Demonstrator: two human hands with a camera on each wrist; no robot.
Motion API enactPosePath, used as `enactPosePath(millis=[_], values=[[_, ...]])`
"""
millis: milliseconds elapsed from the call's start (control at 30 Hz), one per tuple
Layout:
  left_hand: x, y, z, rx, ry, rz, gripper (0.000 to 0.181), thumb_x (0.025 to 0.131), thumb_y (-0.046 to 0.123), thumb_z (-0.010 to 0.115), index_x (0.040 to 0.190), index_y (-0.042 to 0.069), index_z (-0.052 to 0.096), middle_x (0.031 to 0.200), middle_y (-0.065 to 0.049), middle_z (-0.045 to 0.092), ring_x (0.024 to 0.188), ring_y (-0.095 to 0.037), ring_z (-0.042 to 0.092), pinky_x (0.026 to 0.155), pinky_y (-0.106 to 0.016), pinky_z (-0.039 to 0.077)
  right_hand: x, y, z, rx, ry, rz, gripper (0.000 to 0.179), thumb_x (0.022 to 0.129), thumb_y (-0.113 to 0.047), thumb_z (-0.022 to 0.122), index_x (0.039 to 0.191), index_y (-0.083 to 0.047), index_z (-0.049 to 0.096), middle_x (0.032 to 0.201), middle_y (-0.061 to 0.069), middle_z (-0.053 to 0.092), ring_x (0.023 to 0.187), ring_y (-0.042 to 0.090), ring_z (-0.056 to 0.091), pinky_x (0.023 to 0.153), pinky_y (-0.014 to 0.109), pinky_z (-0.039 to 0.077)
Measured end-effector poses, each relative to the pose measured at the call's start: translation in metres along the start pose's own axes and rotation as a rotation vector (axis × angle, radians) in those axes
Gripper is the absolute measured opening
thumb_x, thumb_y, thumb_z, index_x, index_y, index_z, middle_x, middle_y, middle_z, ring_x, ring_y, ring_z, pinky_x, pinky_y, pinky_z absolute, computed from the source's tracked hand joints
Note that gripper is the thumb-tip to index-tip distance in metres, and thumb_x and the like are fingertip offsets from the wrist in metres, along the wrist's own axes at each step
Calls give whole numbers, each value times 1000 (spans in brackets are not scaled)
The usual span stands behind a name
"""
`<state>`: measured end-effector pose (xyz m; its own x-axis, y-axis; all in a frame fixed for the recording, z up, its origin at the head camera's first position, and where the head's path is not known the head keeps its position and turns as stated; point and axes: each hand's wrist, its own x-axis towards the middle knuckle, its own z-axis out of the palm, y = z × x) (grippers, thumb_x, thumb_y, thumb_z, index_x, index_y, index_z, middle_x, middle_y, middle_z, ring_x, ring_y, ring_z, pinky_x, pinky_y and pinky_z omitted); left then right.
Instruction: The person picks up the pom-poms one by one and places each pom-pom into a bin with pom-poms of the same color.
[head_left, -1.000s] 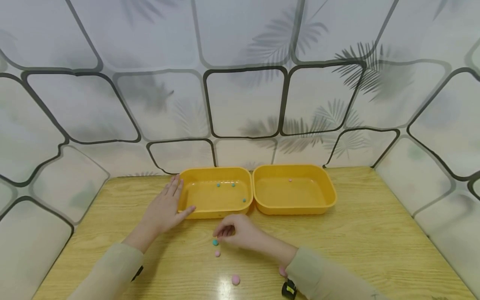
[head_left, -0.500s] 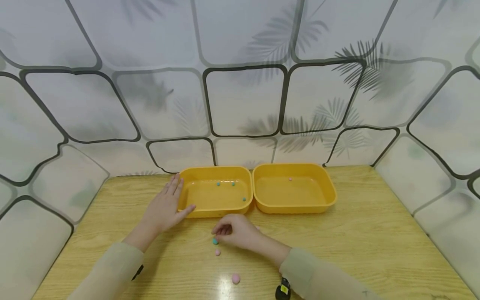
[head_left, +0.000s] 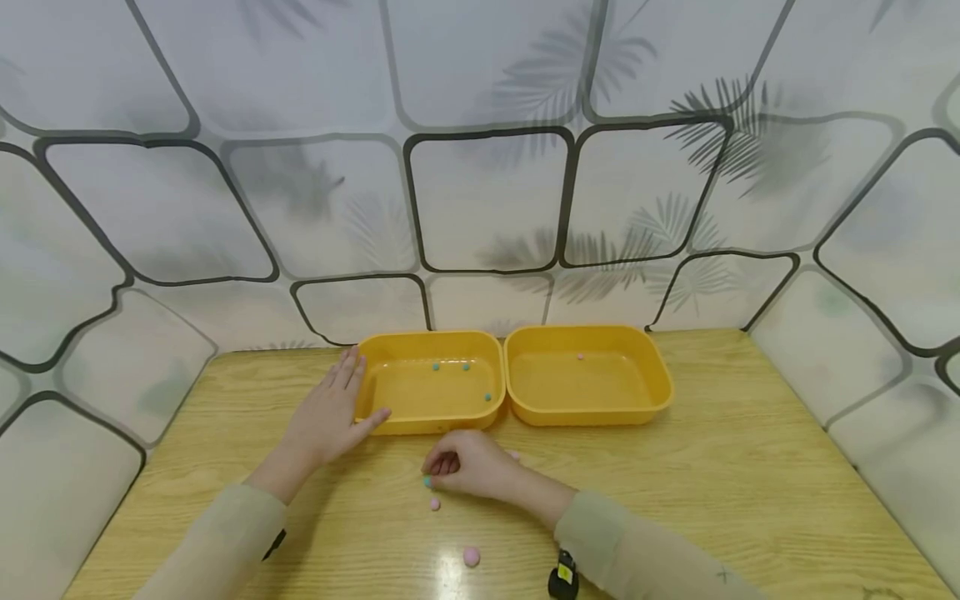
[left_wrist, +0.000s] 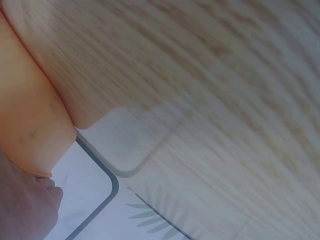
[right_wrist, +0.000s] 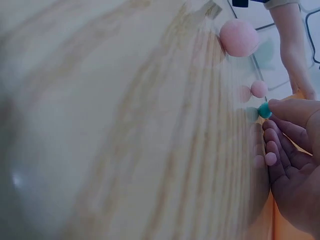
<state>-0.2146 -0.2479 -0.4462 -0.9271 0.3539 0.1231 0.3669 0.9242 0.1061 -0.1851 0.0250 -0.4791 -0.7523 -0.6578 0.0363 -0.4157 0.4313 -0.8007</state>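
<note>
My right hand [head_left: 476, 467] pinches a small teal ball [right_wrist: 265, 110] between thumb and index finger, close to the wooden table, with the other fingers curled beneath the palm. Just in front of it lies a small pink ball [head_left: 435, 504], and another pink ball [head_left: 513, 455] shows behind the wrist. My left hand [head_left: 326, 417] rests against the left end of the left yellow tray [head_left: 431, 427], fingers straight along its side and thumb over the front rim. Several teal balls [head_left: 466, 367] lie inside that tray.
A second yellow tray [head_left: 588, 417] stands against the first on the right, holding a tiny pink ball [head_left: 580, 357]. A larger pink ball [head_left: 471, 556] lies near the front of the table. A patterned wall covering [head_left: 491, 208] rises behind the trays.
My right hand has shifted slightly left and its thumb and index finger have closed on the teal ball. The pink ball behind the wrist has come into view. My left hand stays put.
</note>
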Motion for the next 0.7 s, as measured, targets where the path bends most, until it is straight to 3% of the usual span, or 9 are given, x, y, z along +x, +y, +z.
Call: enactPosePath(millis=[467, 700], values=[[-1, -1, 0, -4, 6, 7, 95, 105, 56, 55, 161, -15, 25, 172, -34, 18, 161, -49, 21, 130, -59, 29, 0, -3, 2, -105, -21, -39, 5, 92, -12, 84, 95, -15, 83, 91, -6, 74, 80, -7, 55, 75, 11, 51], [-1, -1, 1, -2, 13, 8, 95, 105, 56, 55, 161, -15, 25, 172, -34, 18, 161, -49, 21, 130, -59, 29, 0, -3, 2, -99, -21, -38, 5, 92, -11, 84, 93, -15, 82, 91, -5, 75, 80, -6, 56, 76, 10, 51]])
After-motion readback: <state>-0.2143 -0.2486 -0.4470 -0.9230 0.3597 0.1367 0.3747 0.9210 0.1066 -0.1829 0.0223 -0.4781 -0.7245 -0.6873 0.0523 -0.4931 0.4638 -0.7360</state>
